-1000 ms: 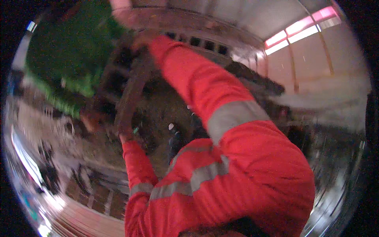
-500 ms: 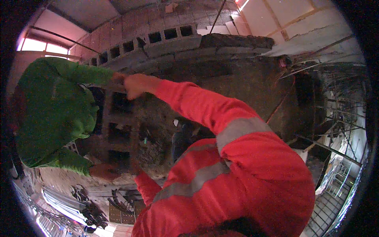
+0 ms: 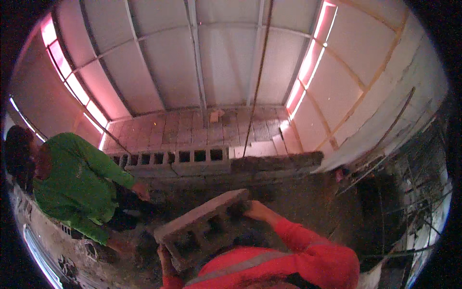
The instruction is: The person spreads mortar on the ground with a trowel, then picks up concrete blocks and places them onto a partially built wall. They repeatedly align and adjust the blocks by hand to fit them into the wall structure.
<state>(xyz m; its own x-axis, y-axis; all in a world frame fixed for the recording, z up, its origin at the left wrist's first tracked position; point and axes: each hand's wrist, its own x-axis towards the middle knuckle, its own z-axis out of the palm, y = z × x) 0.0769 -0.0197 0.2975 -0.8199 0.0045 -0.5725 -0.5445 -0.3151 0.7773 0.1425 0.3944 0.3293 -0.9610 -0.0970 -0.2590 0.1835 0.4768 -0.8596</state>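
A grey hollow concrete block [image 3: 204, 216] hangs tilted in front of my body, its right end higher than its left. My right hand [image 3: 258, 210] grips the upper right end, fingers partly hidden behind it. At the lower left end my left hand [image 3: 164, 252] is closed on the block's edge. Dark cavities show in the face turned toward me. To the left stands a co-worker in a green top [image 3: 79, 180]; that person's hands are apart from the block.
A wall of hollow blocks [image 3: 202, 166] runs across ahead, its cavities open upward. A dark ledge [image 3: 276, 163] continues it to the right. A thin upright rod [image 3: 257, 86] rises beyond the wall. Metal bars [image 3: 409, 212] stand at the right.
The block has moved right, from between me and the co-worker to in front of my body. The co-worker's hands have come off it. My view has tilted up.
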